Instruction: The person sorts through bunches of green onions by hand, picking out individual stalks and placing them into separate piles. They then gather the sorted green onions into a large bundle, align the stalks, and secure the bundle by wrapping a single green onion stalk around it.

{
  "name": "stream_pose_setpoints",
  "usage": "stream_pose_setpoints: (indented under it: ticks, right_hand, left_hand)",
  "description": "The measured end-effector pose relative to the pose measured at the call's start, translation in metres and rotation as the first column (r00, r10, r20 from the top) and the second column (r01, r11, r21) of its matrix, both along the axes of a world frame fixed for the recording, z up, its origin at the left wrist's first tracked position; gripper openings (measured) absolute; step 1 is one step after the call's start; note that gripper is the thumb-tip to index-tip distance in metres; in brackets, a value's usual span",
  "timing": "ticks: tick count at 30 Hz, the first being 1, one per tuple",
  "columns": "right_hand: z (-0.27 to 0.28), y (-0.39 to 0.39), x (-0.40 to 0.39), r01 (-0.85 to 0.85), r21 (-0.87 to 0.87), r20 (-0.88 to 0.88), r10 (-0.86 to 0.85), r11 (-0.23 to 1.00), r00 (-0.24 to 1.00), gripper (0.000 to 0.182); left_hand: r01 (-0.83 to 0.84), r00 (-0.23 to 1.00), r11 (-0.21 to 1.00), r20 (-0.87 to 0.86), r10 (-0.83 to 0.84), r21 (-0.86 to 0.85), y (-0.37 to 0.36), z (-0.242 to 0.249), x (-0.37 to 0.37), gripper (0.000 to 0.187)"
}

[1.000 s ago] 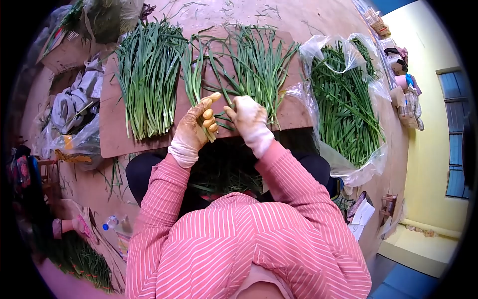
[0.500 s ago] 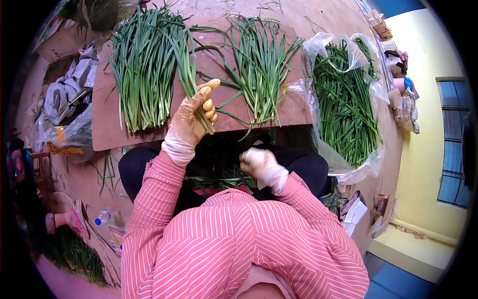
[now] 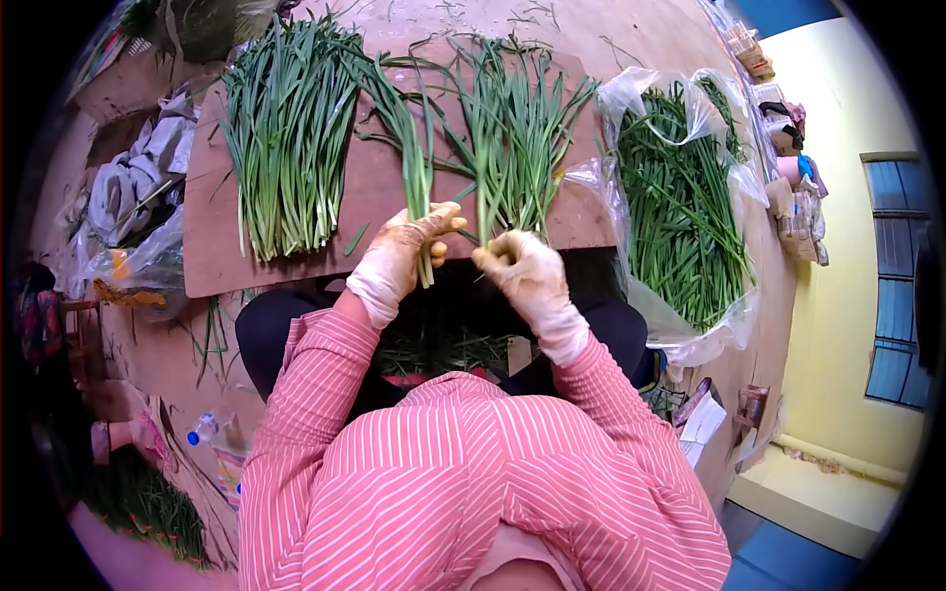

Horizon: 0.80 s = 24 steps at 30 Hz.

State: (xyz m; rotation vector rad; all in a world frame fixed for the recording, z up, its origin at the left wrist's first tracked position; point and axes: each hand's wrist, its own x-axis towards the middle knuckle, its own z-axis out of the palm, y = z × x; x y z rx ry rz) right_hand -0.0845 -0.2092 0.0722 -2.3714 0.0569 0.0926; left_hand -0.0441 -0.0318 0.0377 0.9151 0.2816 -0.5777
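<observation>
My left hand (image 3: 402, 251), in a soiled glove, grips a small bunch of green chives (image 3: 406, 138) by the pale stem ends over the near edge of a brown board (image 3: 376, 187). My right hand (image 3: 519, 268), in a white glove, is closed at the base of a loose chive pile (image 3: 512, 128) in the middle of the board, pinching a stem. A larger neat chive pile (image 3: 286, 128) lies at the board's left. Both hands are close together above my lap, where chive trimmings (image 3: 443, 347) lie.
An open clear plastic bag (image 3: 690, 207) full of chives sits to the right. Crumpled cloth and bags (image 3: 138, 197) lie at the left. A plastic bottle (image 3: 202, 430) and more greens (image 3: 138, 502) are on the floor at lower left.
My right hand rose from my lap back to the board's edge and closed on a stem. My left hand shifted right with its bunch, toward the right hand.
</observation>
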Motion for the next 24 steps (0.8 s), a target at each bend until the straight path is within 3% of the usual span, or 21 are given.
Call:
stream_pose_setpoints:
  ticks: [2,5,7,8,10,11,12,14,15,16,17,18,19,20,22,24]
  right_hand:
    - [-0.002,0.008,-0.011,-0.024,0.069,-0.084,0.030,0.997,0.996,0.027]
    - [-0.014,0.010,-0.016,-0.013,0.231,-0.165,0.052,0.973,0.985,0.024]
    - [-0.003,0.012,-0.014,0.278,0.661,-0.492,0.123,0.697,0.862,0.023]
    - [-0.010,0.009,-0.016,0.279,0.662,-0.490,0.120,0.696,0.864,0.023]
    - [-0.039,0.001,-0.022,0.380,0.776,-0.494,0.112,0.503,0.862,0.019]
    - [-0.050,-0.003,-0.027,0.386,0.744,-0.512,0.095,0.545,0.853,0.019]
    - [-0.055,-0.005,-0.035,0.335,0.675,-0.524,0.107,0.658,0.845,0.019]
    - [-0.084,-0.010,-0.058,-0.058,0.415,-0.468,0.267,0.908,0.842,0.019]
    - [-0.079,-0.010,-0.062,-0.353,0.196,-0.562,0.399,0.915,0.724,0.018]
    - [-0.073,-0.011,-0.064,-0.630,-0.002,-0.678,0.462,0.777,0.572,0.018]
    - [-0.085,-0.016,-0.067,-0.532,0.031,-0.544,0.461,0.846,0.701,0.020]
    - [-0.073,-0.011,-0.058,-0.455,-0.087,-0.263,0.420,0.886,0.868,0.018]
    - [-0.066,-0.007,-0.045,-0.324,-0.051,-0.074,0.320,0.945,0.945,0.016]
    - [-0.060,-0.005,-0.029,-0.192,0.012,0.118,0.189,0.981,0.975,0.013]
    - [-0.050,-0.005,0.009,-0.125,-0.011,0.267,0.123,0.992,0.956,0.009]
    - [-0.060,-0.022,0.038,-0.030,-0.222,0.345,0.107,0.975,0.932,0.011]
  left_hand:
    - [0.082,0.996,0.994,-0.052,-0.078,0.078,-0.007,0.000,-0.003,0.030]
    - [0.137,0.990,0.990,-0.008,-0.137,-0.010,-0.010,-0.011,-0.005,0.030]
    - [0.110,0.994,0.993,-0.026,-0.111,-0.038,-0.011,-0.005,-0.007,0.030]
    - [0.114,0.993,0.993,-0.024,-0.115,-0.038,-0.011,-0.006,-0.007,0.030]
    - [0.056,0.994,0.998,0.098,-0.057,0.015,-0.009,-0.014,-0.006,0.030]
    - [0.030,0.989,0.999,0.140,-0.035,0.043,-0.007,-0.017,-0.003,0.030]
    - [-0.025,0.989,0.994,0.148,0.009,0.107,-0.005,-0.006,-0.001,0.030]
    - [-0.087,0.986,0.996,0.143,0.086,0.003,0.003,0.000,0.004,0.032]
    - [-0.099,0.986,0.994,0.132,0.104,-0.044,0.007,-0.003,0.007,0.034]
    - [-0.102,0.986,0.994,0.131,0.107,-0.045,0.010,-0.002,0.007,0.034]
    - [-0.099,0.988,0.990,0.111,0.110,-0.096,0.012,0.001,0.007,0.036]
    - [-0.099,0.990,0.984,0.089,0.113,-0.147,0.013,0.002,0.006,0.038]
    - [-0.100,0.990,0.971,0.072,0.118,-0.215,0.012,0.000,0.006,0.040]
    - [-0.098,0.991,0.971,0.072,0.116,-0.216,0.012,0.002,0.006,0.040]
    - [-0.099,0.985,0.949,0.109,0.137,-0.300,0.011,0.013,0.007,0.041]
    - [-0.106,0.977,0.937,0.142,0.161,-0.333,0.012,0.024,0.007,0.039]
